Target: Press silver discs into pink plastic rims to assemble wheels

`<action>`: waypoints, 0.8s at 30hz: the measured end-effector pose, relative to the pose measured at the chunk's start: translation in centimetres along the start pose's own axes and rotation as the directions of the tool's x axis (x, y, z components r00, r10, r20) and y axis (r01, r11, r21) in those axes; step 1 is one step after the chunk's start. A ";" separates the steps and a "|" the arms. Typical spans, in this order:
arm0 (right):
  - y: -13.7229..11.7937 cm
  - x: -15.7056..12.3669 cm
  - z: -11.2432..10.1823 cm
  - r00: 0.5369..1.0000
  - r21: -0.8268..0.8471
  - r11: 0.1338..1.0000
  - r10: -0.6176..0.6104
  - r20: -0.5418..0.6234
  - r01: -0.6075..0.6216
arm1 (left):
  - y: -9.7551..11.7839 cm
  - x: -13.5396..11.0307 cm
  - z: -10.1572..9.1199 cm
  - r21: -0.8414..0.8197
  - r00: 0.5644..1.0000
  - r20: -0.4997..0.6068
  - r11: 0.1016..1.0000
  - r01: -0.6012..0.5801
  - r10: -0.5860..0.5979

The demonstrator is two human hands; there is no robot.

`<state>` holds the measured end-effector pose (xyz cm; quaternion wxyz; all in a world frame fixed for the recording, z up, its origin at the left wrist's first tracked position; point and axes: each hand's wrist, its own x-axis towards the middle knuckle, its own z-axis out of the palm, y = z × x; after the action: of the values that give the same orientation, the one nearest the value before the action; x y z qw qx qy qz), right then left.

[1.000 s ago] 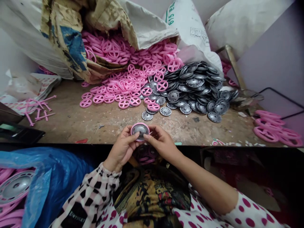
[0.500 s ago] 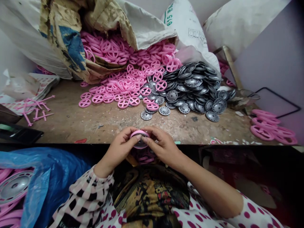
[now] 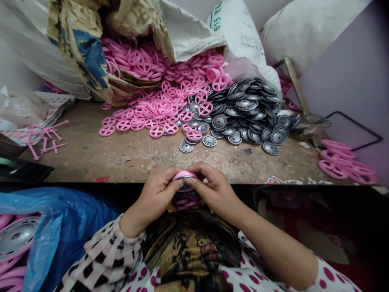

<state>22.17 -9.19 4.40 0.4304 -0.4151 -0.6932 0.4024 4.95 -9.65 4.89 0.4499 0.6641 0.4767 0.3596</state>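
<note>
At the table's front edge, my left hand (image 3: 159,190) and my right hand (image 3: 209,188) grip one small pink toy wheel (image 3: 184,174) from both sides. A grey disc shows inside its pink rim, partly covered by my thumbs, which press on its face. The wheel is tilted, so mostly its rim is seen. Below it, in my lap, lie more pink wheels (image 3: 186,200). Beyond my hands, loose pink wheel rims (image 3: 156,131) with cross spokes spread on the table beside a heap of grey hubcap discs (image 3: 243,117).
A torn sack (image 3: 88,52) spills pink rims at the back. Pink axle sticks (image 3: 45,136) lie at left, above a dark box (image 3: 27,169). A blue bag (image 3: 69,223) holds larger wheels at lower left. Larger pink rims (image 3: 346,162) sit at right on the wooden table (image 3: 146,158).
Both hands have shifted slightly right with the wheel. The wheel has tipped, so its grey face shows less and its pink rim faces up more.
</note>
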 end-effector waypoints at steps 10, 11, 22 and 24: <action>3.8 -0.3 0.5 0.964 0.053 0.973 0.214 0.158 -0.225 | -2.0 0.4 0.4 0.150 0.985 0.099 0.981 0.126 -0.142; 4.2 -0.9 0.6 0.962 -0.045 0.981 0.191 0.194 -0.186 | -2.3 0.4 -0.2 0.180 0.976 0.160 0.977 0.116 -0.145; 5.7 4.3 -0.2 0.959 -0.764 0.580 -0.141 0.247 0.282 | -5.5 5.2 -5.0 0.518 0.969 -0.204 0.824 0.230 -0.141; 6.7 6.5 -0.2 0.958 -0.819 0.499 -0.121 0.259 0.284 | -6.1 7.0 -5.5 0.639 0.966 -0.247 0.736 0.224 -0.080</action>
<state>22.05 -0.89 0.02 0.1577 -0.4519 -0.8780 -0.0063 0.07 -0.65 1.36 0.1623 0.6985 0.6692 0.1948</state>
